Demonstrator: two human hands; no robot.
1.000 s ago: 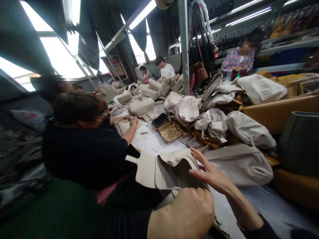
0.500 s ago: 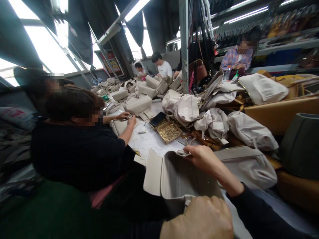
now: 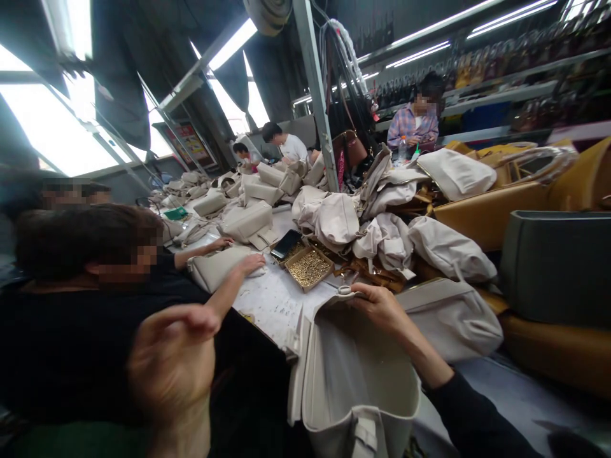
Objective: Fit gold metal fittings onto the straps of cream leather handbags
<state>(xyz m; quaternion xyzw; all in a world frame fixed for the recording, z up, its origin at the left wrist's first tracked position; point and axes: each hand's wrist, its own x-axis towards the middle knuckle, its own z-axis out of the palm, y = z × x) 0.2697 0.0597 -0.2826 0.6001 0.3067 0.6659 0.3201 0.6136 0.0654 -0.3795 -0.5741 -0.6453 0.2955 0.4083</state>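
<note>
A pale beige handbag stands with its top gaping toward me, its inside in view and its flap hanging at the left. My right hand is closed on the far rim, beside a small ring-shaped fitting. A strap tab is fixed on the near side of the rim. Raised well to the left of the bag, my left hand is apart from it. Its fingers look bent but are smeared by motion, so I cannot make out whether anything is in them.
A box of small gold-coloured fittings and a phone lie on the white table. Beige bags are heaped behind, with mustard bags and a dark grey bag at right. A co-worker sits close on the left.
My left hand has left the bag's near rim and swung up to the left. My right hand keeps its hold on the far rim. The view has turned right.
</note>
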